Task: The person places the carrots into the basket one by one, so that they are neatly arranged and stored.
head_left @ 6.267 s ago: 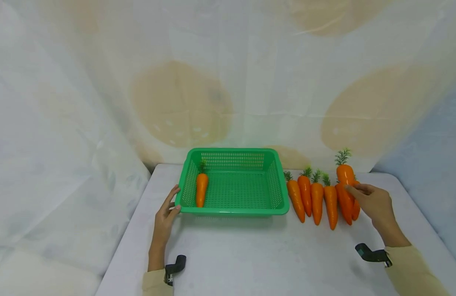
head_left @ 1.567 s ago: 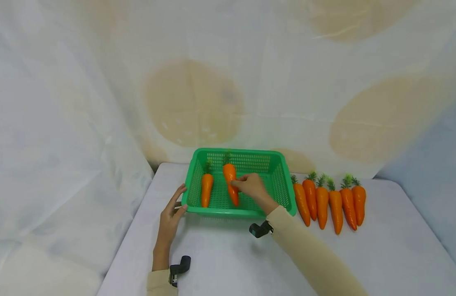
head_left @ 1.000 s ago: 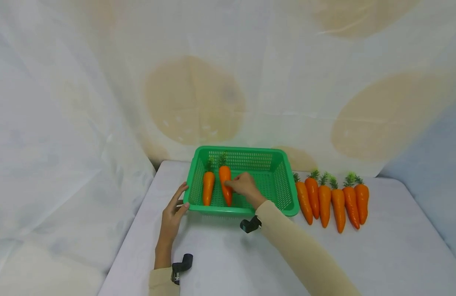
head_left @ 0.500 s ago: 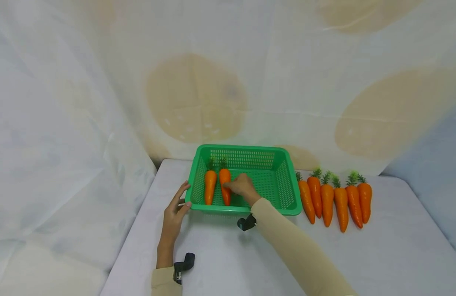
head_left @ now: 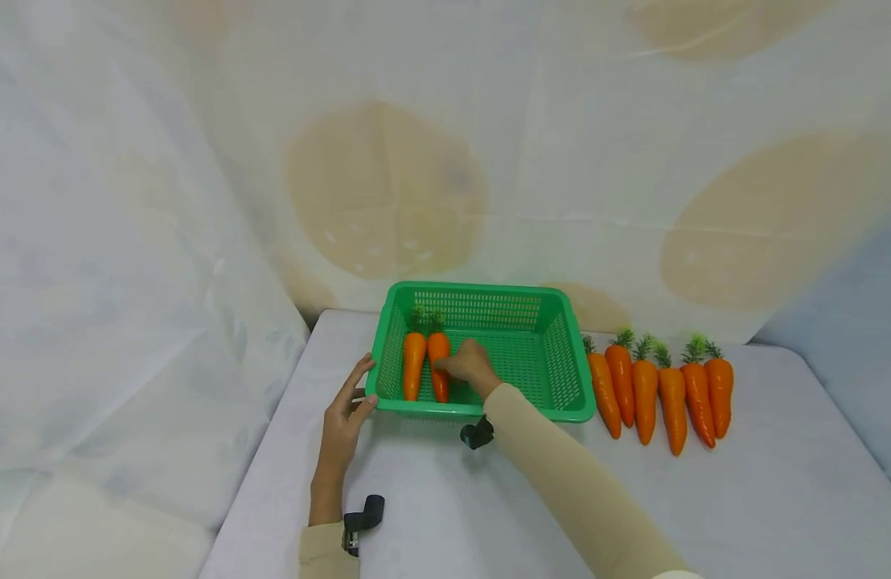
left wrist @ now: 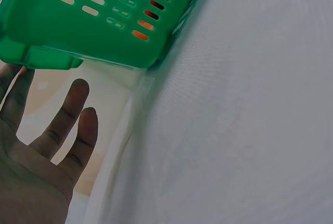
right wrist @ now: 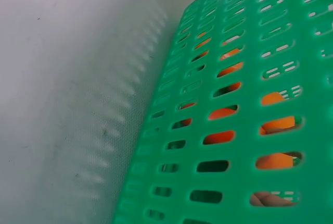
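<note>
In the head view a green plastic basket (head_left: pixel 543 414) with slotted sides stands on the table. Two orange carrots with green leafy tops lie side by side at its left end. My right hand (head_left: pixel 473 366) reaches over the front rim and pinches the right-hand carrot (head_left: pixel 438 347) around its middle; the other carrot (head_left: pixel 413 366) lies just left of it. My left hand (head_left: pixel 341 418) touches the basket's left rim with spread, fairly straight fingers, two of them standing off it in the left wrist view. Through the slots in the right wrist view, only bits of carrot and fingers (right wrist: pixel 270 199) show.
Several more carrots (head_left: pixel 644 402) lie in a row on the white table (head_left: pixel 431 515), right of the basket, tops toward the back. A pale cloth (head_left: pixel 489 161) with tan patches hangs behind the table.
My right hand took a carrot from the right-hand row, carried it left into the basket, and lowered it. It then slid closer to the first carrot. My left hand stayed at the rim.
</note>
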### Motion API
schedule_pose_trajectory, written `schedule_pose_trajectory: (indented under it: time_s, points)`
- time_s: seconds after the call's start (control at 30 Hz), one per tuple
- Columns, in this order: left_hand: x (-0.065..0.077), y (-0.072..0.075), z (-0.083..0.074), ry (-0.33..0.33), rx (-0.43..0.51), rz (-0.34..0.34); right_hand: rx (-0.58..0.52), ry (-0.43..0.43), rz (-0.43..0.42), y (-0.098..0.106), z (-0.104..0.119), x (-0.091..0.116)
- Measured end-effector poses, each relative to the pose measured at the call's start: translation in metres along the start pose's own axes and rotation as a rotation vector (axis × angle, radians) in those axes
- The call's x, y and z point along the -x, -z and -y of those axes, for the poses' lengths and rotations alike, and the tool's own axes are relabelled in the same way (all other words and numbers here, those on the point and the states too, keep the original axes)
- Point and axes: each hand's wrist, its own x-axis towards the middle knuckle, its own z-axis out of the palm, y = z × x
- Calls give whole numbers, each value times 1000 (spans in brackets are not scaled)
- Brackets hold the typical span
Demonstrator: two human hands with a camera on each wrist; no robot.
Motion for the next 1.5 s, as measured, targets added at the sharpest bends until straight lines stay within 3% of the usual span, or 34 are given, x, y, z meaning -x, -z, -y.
schedule_pose_trajectory:
  time_s: [0.2, 0.47, 0.63, 1.0, 1.2, 1.5]
  points:
    - [-2, -1, -2, -9, -6, -3, 50, 15, 7, 0, 2, -2]
    - [-1, 1, 1, -14, 24, 6, 35, 3, 36, 0, 2, 0]
    - [-1, 0, 2, -19, 38, 10, 7, 53, 36, 8, -6, 3]
    - [2, 1, -1, 1, 38, 20, -63, 207, 14, 47, -21, 30]
    - [1, 1, 0, 2, 62, 28, -158, 296, 28, 75, -28, 47]
    - [1, 0, -1, 14, 46, 22, -138, 367, -21, 106, -45, 67]
